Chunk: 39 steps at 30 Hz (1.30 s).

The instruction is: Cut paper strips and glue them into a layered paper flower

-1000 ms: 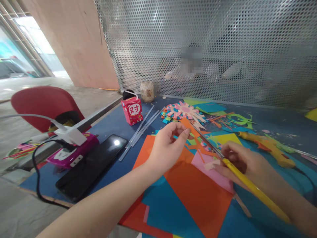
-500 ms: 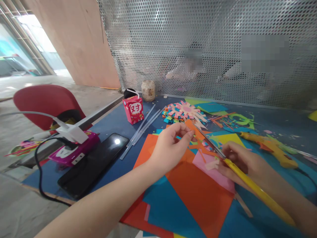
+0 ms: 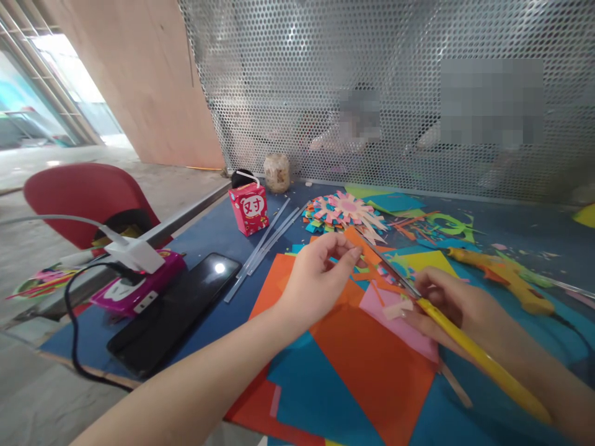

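On the counter (image 3: 214,238) lie overlapping coloured paper sheets (image 3: 372,353). Over them, yellow-handled scissors (image 3: 458,339) sit gripped in the right hand (image 3: 458,300); apart from it, the left hand (image 3: 320,272) pinches an orange paper strip (image 3: 364,246) beside the blades (image 3: 395,271).

Dark blue, flat tabletop (image 3: 199,234) before me, with the articles resting on it. On my left, a glossy black smartphone (image 3: 171,319) lies beside a purple plastic power block (image 3: 168,274) near the edge. Beyond these, a pink-red boxy drink carton (image 3: 251,210) with a white straw stands upright; a squat, cloudy glass jar (image 3: 277,173) stands behind it. Slender, translucent rods (image 3: 274,241) lie to the carton's right. Far centre: multicoloured, fringed paper rosettes (image 3: 341,207), heaped, with light green paper offcuts (image 3: 449,224) to their right. Nearest me, orange (image 3: 367,353) and blue paper sheets (image 3: 316,384) overlap.
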Each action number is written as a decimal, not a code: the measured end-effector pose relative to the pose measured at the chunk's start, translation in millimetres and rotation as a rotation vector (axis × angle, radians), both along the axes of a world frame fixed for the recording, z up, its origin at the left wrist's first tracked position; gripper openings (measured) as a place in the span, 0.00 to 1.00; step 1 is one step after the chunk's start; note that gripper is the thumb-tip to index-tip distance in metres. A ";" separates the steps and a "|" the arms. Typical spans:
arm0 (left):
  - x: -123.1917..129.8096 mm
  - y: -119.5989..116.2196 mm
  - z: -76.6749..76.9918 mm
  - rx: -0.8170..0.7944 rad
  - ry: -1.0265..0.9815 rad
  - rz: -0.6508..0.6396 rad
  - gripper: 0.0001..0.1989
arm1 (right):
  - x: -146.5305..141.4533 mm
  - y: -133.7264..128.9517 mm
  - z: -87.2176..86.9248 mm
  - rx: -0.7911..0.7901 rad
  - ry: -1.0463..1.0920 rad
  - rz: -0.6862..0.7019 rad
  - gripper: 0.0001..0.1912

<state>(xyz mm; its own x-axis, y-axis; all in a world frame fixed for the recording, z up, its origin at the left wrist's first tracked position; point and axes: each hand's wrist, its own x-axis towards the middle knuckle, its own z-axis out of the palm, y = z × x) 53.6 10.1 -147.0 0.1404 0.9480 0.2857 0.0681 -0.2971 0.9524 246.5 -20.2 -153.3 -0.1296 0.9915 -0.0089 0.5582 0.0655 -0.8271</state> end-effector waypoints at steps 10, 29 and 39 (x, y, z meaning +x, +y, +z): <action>0.5 -0.5 1.6 -0.014 0.009 -0.010 0.07 | -2.5 -1.2 3.2 0.051 -0.044 -0.016 0.15; -0.9 -1.0 -0.8 -0.006 0.065 -0.059 0.09 | 6.8 5.3 -3.1 -0.049 -0.048 0.100 0.13; -1.8 2.8 -3.3 0.029 0.040 0.011 0.08 | 7.0 3.2 -5.7 -0.065 -0.045 0.085 0.13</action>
